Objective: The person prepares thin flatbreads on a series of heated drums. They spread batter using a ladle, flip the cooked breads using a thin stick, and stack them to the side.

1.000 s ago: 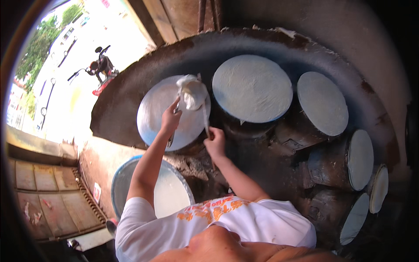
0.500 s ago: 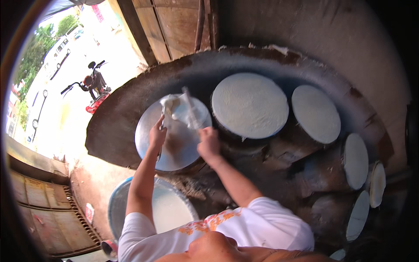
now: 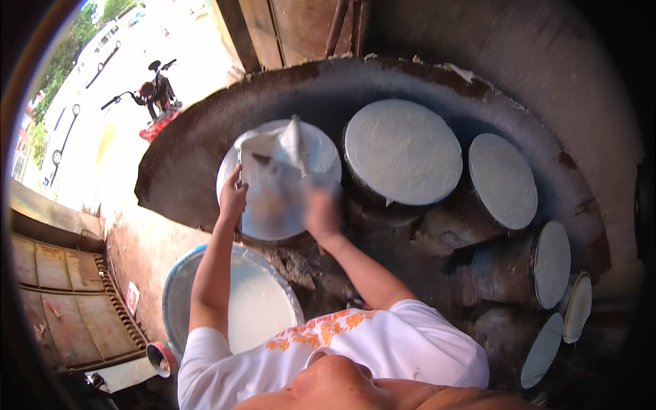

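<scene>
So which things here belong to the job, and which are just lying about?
Seemingly in the job: left hand, right hand, white sheet, round metal plate, pale-topped drums, blue-rimmed tub.

Seemingly just about: motorbike, red container.

Look at that griddle plate (image 3: 277, 220), smooth metal with a soft sheen, duller and brownish in the middle, with matt white batter (image 3: 262, 145) across its far side! Next to it, the coated plate (image 3: 403, 154) shows a matt, faintly rough skin, above dull, grimy-looking metal drums (image 3: 504, 272). And here's smooth liquid (image 3: 260, 311) against the soft cloth shirt (image 3: 389, 352), matt with glossier print!
</scene>
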